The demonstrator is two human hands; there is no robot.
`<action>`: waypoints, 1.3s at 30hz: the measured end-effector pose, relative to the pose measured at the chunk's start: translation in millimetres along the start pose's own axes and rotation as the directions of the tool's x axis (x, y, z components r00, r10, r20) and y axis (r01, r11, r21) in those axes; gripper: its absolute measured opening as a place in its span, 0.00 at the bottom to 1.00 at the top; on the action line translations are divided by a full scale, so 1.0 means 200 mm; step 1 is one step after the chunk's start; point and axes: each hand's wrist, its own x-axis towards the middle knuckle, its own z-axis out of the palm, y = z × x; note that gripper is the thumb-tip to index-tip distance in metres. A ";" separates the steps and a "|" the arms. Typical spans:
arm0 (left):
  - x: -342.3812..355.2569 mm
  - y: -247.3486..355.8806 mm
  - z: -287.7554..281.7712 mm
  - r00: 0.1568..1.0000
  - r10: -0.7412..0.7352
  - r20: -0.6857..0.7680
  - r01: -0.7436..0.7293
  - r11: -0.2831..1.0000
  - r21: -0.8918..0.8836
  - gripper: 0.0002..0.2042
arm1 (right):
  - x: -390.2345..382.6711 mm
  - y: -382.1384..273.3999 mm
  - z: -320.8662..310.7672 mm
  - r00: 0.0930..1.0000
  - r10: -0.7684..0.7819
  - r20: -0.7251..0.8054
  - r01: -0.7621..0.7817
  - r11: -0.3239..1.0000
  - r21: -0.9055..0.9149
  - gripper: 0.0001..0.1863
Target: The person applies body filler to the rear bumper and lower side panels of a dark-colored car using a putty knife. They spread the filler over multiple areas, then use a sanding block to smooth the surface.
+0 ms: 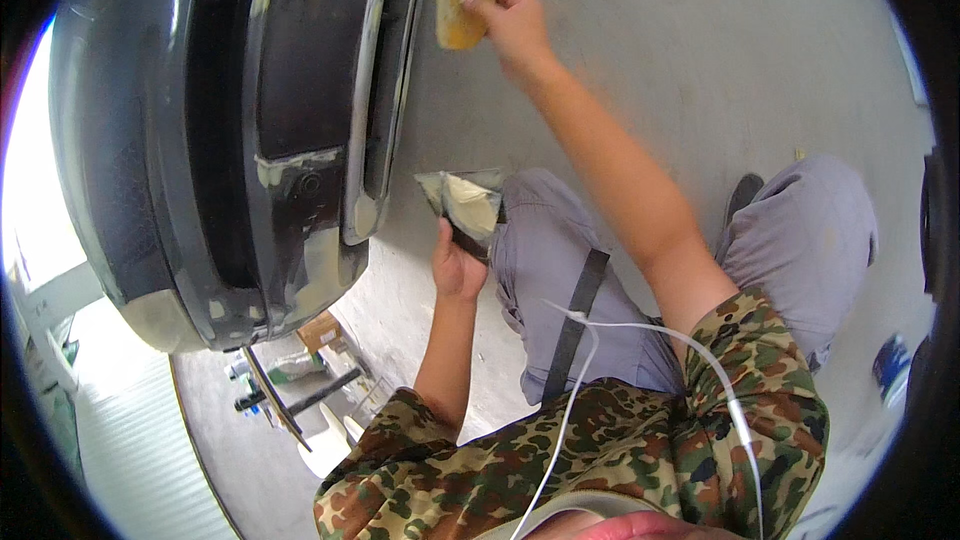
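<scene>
My right hand (pixel 518 32) is raised and pinches a yellowish, rounded-square filler spreader (pixel 462 28), held apart from the bumper. Lower down, my left hand (pixel 460 268) grips a dark, flat mixing board (pixel 430 183) from below. A thick heap of cream-coloured putty (pixel 472 204) lies on that board. To the left stands a black car bumper (pixel 310 60) with cream putty patches, one at its lower corner (pixel 160 320) and another near a small round sensor-like spot (pixel 311 183). The board is close to the bumper's right edge but does not touch it.
Grey concrete floor (pixel 640 50) spreads to the right of the bumper. Below the bumper, a cluttered stand (pixel 275 395) holds several items beside a cardboard box (pixel 320 332). A white cable (pixel 690 328) hangs across my lap. A blue-and-white object (pixel 890 365) lies at far right.
</scene>
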 end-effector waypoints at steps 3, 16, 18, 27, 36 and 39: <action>-0.04 0.15 -0.04 0.993 0.121 0.002 -0.120 0.989 -0.086 0.21 | -0.11 0.23 0.29 0.998 -0.050 0.035 0.050 0.998 -0.024 0.13; -0.18 0.19 -0.17 0.975 0.149 -0.166 -0.166 0.981 -0.096 0.20 | -0.13 0.41 0.52 0.937 -0.343 -0.069 0.331 0.933 -0.143 0.13; -0.15 0.24 -0.22 0.990 0.126 -0.056 -0.134 0.977 -0.164 0.22 | -0.12 0.46 0.55 0.925 -0.372 -0.081 0.354 0.919 -0.176 0.13; -0.05 0.48 -0.36 0.984 0.119 -0.135 -0.152 0.952 -0.265 0.22 | -0.08 0.59 0.82 0.848 -0.528 0.048 0.512 0.790 -0.339 0.17; -0.05 0.48 -0.43 0.973 0.115 -0.199 -0.169 0.946 -0.278 0.22 | 0.11 0.56 0.78 0.815 -0.578 -0.042 0.535 0.777 -0.332 0.14; -0.08 0.47 -0.47 0.975 0.121 -0.186 -0.166 0.954 -0.249 0.22 | 0.02 0.59 0.81 0.817 -0.574 0.052 0.548 0.745 -0.382 0.15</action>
